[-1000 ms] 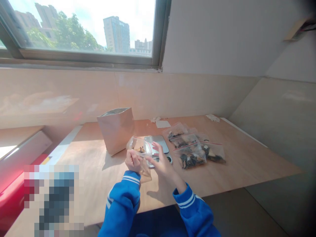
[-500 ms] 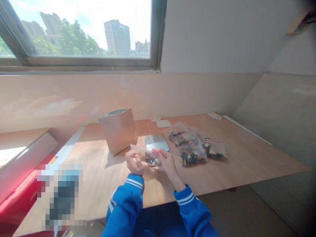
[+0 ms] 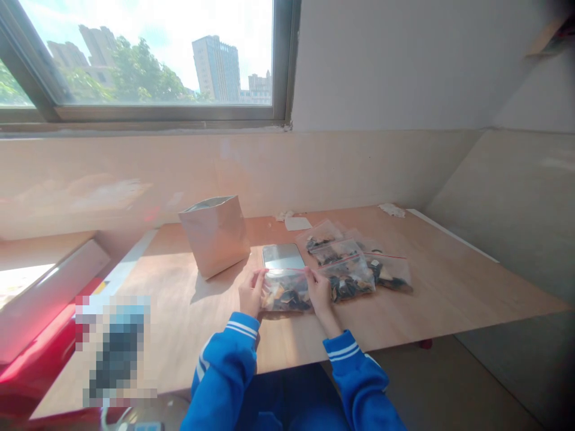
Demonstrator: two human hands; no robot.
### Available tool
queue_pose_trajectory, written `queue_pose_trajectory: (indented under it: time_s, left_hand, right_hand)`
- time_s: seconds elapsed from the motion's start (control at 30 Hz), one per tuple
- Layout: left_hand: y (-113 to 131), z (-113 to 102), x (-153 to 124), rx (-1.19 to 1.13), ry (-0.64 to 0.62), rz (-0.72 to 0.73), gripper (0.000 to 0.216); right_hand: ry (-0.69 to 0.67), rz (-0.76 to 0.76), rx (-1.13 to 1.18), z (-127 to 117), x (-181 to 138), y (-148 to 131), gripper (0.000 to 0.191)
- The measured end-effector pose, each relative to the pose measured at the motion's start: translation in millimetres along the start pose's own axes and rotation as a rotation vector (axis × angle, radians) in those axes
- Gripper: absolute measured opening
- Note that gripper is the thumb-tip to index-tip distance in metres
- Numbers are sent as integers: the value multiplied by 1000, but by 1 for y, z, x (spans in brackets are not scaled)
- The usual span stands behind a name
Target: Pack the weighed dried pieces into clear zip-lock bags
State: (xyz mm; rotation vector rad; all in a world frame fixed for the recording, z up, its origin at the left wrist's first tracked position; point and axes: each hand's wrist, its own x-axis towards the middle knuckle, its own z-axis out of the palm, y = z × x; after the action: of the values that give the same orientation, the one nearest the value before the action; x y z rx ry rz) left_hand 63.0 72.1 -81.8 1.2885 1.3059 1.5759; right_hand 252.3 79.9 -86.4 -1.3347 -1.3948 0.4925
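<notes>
A clear zip bag [image 3: 286, 291] with dark and pale pieces inside lies flat on the wooden table [image 3: 188, 311], in front of a small metal scale [image 3: 283, 256]. My left hand [image 3: 250, 293] grips the bag's left edge near the red zip strip. Its right edge is pinched by my right hand [image 3: 320, 291]. Both sleeves are blue with white stripes.
An upright brown paper pouch [image 3: 215, 233] with its top open stands left of the scale. Several filled zip bags [image 3: 354, 266] lie to the right. White paper scraps [image 3: 296, 223] sit near the wall. A pixelated patch covers the lower left.
The bag was held up and upright a second ago; both hands have brought it down and laid it flat on the table, spread between them.
</notes>
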Motion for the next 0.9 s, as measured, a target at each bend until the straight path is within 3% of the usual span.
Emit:
queue_pose_trajectory:
  time_s: [0.23,0.33,0.43,0.57,0.9]
  left_hand:
    - [-7,-2,7,-100,102,-106,39]
    - [-5,-2,6,-132,86,-142,42]
    - [-2,1,3,-127,31,-110,43]
    - [-3,3,-1,-40,60,-43,46]
    - [0,-5,2,54,20,-17,36]
  right_hand:
    - [5,-114,-146,2,-7,7,43]
    - [42,-110,-121,2,-8,5,40]
    - [66,-45,-39,0,-8,3,42]
    - [48,1,45,-2,-7,3,46]
    - [125,24,18,-1,-7,3,53]
